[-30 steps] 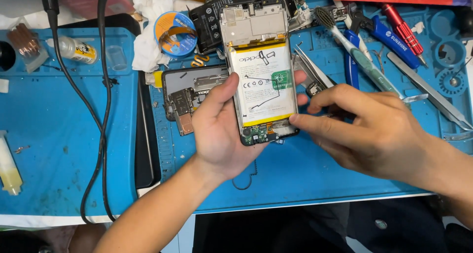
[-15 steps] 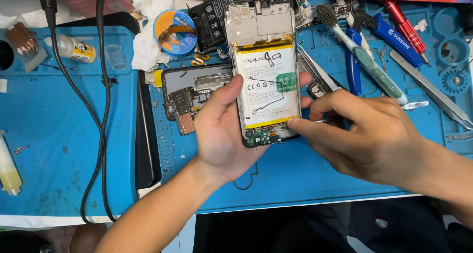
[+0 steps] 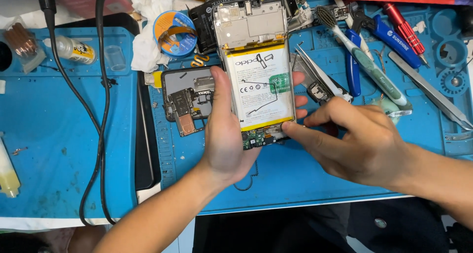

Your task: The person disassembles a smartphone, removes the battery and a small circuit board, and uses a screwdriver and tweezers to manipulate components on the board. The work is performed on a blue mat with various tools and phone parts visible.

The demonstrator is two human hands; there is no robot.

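- the left hand [image 3: 227,135] gripped an opened phone [image 3: 257,71] from beneath, thumb along its left edge and fingertips showing past its right edge, holding it face-down above the blue work mat [image 3: 295,179].
- the phone's back was off, showing a white battery [image 3: 261,88] with a yellow border in the middle, a pale inner frame above it and a small green circuit board [image 3: 261,137] at the bottom end.
- the right hand [image 3: 359,140] was loosely curled, holding nothing that could be seen; its index fingertip [image 3: 288,129] touched the lower right corner of the phone, just beside the board.
- a second, dark phone body [image 3: 185,100] with exposed parts lay on the mat just left of the held phone, partly behind the left thumb.
- metal tweezers [image 3: 315,73] lay just right of the phone, near the right hand's knuckles.
- further right, well apart from the hands, lay a green-handled toothbrush [image 3: 369,66], blue-handled pliers [image 3: 377,31], a red screwdriver [image 3: 399,19] and a flat metal tool [image 3: 433,93].
- a blue tape roll [image 3: 175,34] and crumpled white tissue [image 3: 145,46] sat at the upper left of the phone.
- black cables [image 3: 101,115] ran down the left part of the mat, near a small bottle [image 3: 74,48].
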